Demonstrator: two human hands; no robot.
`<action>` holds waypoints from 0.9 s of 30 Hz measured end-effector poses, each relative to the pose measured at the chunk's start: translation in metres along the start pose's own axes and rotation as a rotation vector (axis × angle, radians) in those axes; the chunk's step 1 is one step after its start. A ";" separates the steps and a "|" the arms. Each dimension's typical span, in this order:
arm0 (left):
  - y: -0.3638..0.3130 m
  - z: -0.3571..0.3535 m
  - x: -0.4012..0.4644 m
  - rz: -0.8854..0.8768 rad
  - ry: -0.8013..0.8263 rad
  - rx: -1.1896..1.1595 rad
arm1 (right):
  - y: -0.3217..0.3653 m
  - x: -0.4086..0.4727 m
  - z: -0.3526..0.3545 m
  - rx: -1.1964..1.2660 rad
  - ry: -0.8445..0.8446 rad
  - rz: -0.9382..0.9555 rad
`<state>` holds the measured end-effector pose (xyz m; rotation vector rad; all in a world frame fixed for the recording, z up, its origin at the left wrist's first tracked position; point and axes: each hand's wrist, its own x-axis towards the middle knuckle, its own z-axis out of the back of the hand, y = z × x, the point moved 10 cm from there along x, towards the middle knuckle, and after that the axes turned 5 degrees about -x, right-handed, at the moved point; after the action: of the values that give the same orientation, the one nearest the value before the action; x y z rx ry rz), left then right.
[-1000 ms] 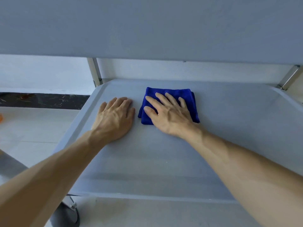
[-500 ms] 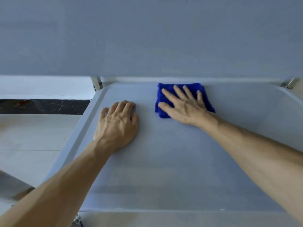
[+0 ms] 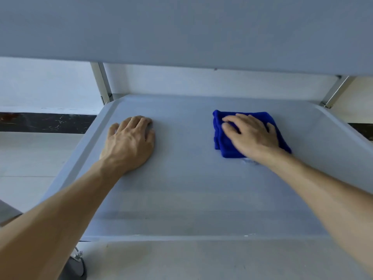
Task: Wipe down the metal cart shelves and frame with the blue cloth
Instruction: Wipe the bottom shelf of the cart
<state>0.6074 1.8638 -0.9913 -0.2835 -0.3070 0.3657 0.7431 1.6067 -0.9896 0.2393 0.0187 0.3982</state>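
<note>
On grey shelf (image 3: 191,188), right hand (image 3: 252,136) presses blue cloth (image 3: 220,136)

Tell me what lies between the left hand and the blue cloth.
Nothing: the head view shows only bare shelf between the left hand and the blue cloth.

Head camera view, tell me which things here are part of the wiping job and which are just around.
Part of the job:
blue cloth, flat on the shelf
right hand, pressing on the cloth
left hand, flat on the shelf
cart shelf
upper shelf
frame posts

Just around:
caster wheel
floor
dark baseboard
</note>
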 end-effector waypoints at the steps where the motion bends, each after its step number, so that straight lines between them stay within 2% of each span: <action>1: 0.001 0.000 0.000 0.001 0.003 0.002 | 0.011 0.003 -0.003 -0.037 -0.041 -0.012; 4: 0.003 0.001 -0.001 0.010 0.008 -0.003 | 0.058 -0.018 -0.024 -0.096 0.019 0.126; 8: 0.002 0.002 -0.003 0.013 0.015 -0.007 | 0.099 -0.098 -0.031 -0.075 0.084 0.406; 11: 0.001 0.002 -0.002 0.008 0.033 -0.009 | 0.092 -0.156 -0.025 -0.018 0.134 0.550; 14: 0.000 0.003 -0.004 0.011 0.033 -0.019 | 0.055 -0.182 -0.012 -0.131 0.122 0.637; 16: -0.002 0.003 -0.005 0.031 0.060 -0.005 | 0.028 -0.187 -0.006 -0.240 0.141 0.634; 18: -0.008 0.003 -0.006 0.053 0.117 0.081 | 0.011 -0.183 -0.003 -0.235 0.206 0.583; 20: -0.025 0.008 -0.012 0.026 0.119 0.118 | 0.009 -0.177 0.001 -0.113 0.262 0.528; 23: -0.066 0.022 -0.039 -0.048 0.052 -0.083 | 0.013 -0.165 0.009 0.092 0.240 0.361; 25: -0.082 0.025 -0.058 -0.074 0.064 -0.176 | 0.028 -0.167 0.004 -0.045 0.175 0.380; 27: -0.087 0.025 -0.072 -0.124 0.102 -0.150 | 0.041 -0.174 -0.007 -0.228 0.160 0.447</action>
<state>0.5612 1.7633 -0.9573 -0.4271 -0.2510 0.2056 0.5666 1.5779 -0.9920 -0.0181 0.0769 0.8582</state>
